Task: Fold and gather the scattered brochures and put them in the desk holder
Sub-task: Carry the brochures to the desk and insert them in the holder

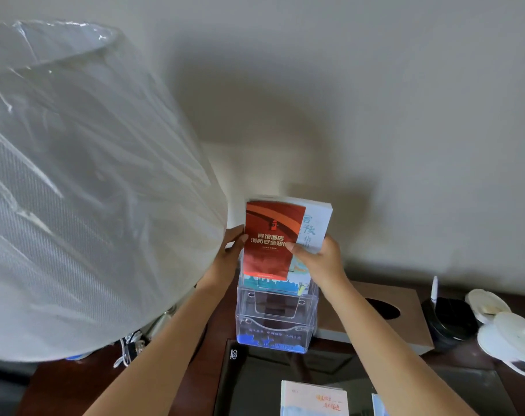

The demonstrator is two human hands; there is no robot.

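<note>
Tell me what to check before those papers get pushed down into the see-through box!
1. Grip: left hand and right hand each pinch a side of the brochure stack: ok.
2. Edges squared: the red brochure sits left of the pale blue brochure behind it: not ok.
3. Aim: the stack's bottom is at the back pocket of the clear holder: ok.
4. Room beside the lampshade for the left hand: cannot tell.
5. Everything gathered: one loose brochure lies on the desk: not ok.
</note>
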